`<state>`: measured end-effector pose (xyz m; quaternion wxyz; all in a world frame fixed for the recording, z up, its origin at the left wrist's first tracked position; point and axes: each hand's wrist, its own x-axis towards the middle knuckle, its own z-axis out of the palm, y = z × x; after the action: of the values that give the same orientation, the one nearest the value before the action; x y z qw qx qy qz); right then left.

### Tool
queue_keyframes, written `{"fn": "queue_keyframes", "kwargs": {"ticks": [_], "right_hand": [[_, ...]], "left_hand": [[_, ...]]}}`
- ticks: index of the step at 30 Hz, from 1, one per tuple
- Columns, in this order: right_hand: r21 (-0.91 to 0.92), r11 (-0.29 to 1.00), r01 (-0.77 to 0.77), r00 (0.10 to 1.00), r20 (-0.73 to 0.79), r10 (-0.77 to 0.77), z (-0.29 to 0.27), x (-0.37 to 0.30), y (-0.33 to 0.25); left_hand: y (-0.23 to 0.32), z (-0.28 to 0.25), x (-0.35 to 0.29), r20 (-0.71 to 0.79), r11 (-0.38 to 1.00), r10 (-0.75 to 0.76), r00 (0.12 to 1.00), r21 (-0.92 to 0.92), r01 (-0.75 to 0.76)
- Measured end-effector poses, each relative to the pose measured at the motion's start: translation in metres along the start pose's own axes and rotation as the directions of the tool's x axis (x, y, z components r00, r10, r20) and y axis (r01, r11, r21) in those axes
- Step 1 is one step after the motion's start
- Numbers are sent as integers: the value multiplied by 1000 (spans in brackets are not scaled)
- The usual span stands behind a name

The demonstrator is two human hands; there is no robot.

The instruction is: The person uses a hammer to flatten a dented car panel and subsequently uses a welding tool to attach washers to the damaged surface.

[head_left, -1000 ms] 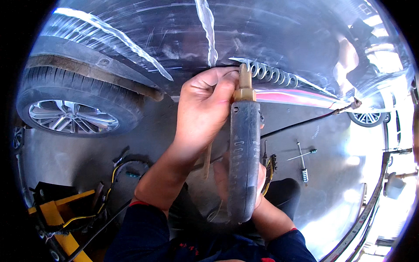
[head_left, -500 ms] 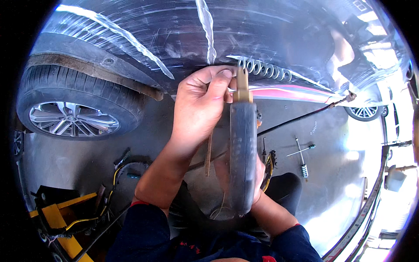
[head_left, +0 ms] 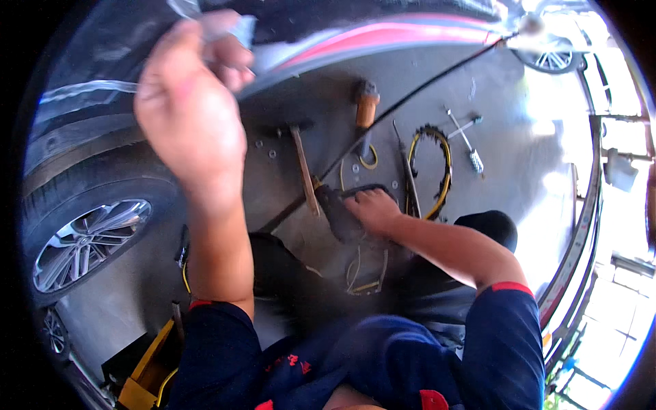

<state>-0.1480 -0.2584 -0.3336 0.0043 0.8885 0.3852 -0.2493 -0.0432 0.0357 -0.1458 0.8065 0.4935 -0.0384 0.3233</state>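
Your left hand (head_left: 195,113) is raised against the car body panel (head_left: 383,37), fingers curled on a piece of clear film (head_left: 239,27); the view is blurred, so the exact grip cannot be told. Your right hand (head_left: 372,208) is down on the floor (head_left: 519,178), fingers closed over a dark tool (head_left: 338,212). A wooden-handled hammer (head_left: 304,167) lies just beside it, a yellow cable (head_left: 437,171) near.

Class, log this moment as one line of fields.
left hand: raised against car body | right hand: resting on dark tool on floor | hammer: lying nearby
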Motion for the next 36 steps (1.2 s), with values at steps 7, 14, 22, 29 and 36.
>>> {"fn": "queue_keyframes", "kwargs": {"ticks": [7,14,22,29,36], "right_hand": [[1,975,220,947,239,-214,127,-29,31],[187,957,222,840,461,-285,169,-33,45],[529,845,80,862,389,-325,-34,35,172],[761,54,-646,332,218,918,85,-73,477],[442,-681,584,356,614,704,155,-34,482]], "left_hand": [[-2,-64,25,211,976,27,977,205,-71],[10,-19,-5,-1,851,206,979,495,-178],[-39,12,-80,88,715,-74,993,699,-9],[-85,87,-156,233,316,-687,688,949,-6],[-80,110,-189,112,76,-931,347,990,-115]]}}
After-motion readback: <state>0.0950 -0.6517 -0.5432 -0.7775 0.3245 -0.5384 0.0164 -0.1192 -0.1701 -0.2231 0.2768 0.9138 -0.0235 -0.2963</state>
